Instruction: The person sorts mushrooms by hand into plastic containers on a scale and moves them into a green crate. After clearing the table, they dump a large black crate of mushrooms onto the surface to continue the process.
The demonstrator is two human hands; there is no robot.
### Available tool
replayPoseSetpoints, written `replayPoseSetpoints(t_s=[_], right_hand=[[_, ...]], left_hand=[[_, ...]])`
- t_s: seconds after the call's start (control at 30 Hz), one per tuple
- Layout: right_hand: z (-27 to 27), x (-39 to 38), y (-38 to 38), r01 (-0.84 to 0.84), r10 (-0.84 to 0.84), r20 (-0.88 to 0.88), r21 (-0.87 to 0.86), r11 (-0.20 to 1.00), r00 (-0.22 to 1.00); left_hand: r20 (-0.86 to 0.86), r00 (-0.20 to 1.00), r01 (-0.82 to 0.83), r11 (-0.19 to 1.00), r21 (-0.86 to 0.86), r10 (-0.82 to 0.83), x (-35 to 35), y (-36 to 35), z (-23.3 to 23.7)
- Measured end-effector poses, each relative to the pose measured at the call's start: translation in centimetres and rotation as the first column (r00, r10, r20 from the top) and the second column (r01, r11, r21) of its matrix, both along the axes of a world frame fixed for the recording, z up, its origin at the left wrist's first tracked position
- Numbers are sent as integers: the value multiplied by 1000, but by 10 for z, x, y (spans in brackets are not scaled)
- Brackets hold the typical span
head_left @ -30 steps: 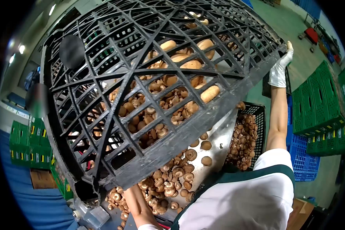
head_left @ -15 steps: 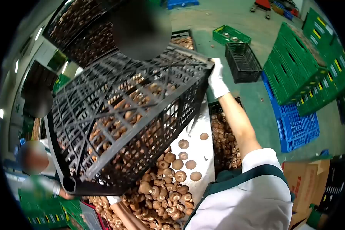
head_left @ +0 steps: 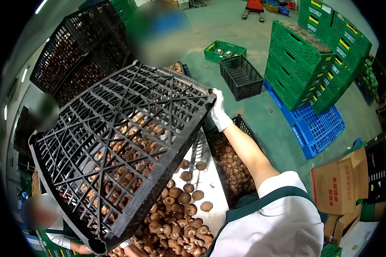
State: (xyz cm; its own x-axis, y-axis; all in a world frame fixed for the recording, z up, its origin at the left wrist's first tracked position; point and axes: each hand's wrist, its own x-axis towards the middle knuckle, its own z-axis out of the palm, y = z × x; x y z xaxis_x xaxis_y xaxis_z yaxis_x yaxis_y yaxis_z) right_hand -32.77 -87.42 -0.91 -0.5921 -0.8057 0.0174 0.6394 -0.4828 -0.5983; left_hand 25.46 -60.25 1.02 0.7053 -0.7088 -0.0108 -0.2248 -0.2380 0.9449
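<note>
A large black slatted plastic crate (head_left: 116, 110) is tipped up over the table, its lattice bottom facing me. Shiitake mushrooms show through the lattice. My right hand (head_left: 218, 112), white-gloved, grips the crate's far right corner. Low at the crate's near edge is my left hand (head_left: 126, 243), also gloved; most of it is hidden behind the crate, and its fingers do not show. A heap of brown shiitake mushrooms (head_left: 176, 227) lies on the pale metal tabletop (head_left: 214, 188) beneath, with several loose ones beside it.
A mushroom-filled crate (head_left: 233, 165) stands right of the table. Beyond are an empty black crate (head_left: 241, 77), a low green crate (head_left: 225, 50) and green crates (head_left: 294, 68) stacked on a blue pallet (head_left: 306, 128). Cardboard boxes (head_left: 334, 188) stand right. A co-worker's arm (head_left: 60, 240) is at left.
The crate has swung lower and left in view, its bottom turned more towards me. Fewer mushrooms show against its lattice. My right hand has moved left and down with it.
</note>
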Motion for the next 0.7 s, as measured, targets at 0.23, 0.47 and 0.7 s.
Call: replayPoseSetpoints(t_s=[0.23,0.47,0.7], right_hand=[[-11,-44,70,-231,197,170,212,950,966],[-47,-76,88,-456,357,335,292,840,872],[-78,-92,119,-485,377,426,179,856,823]], left_hand=[[169,978,142,984,-104,-124,0,-19,45],[412,870,392,888,-242,-272,-51,-63,138],[457,871,387,827,-408,-182,-193,-78,234]])
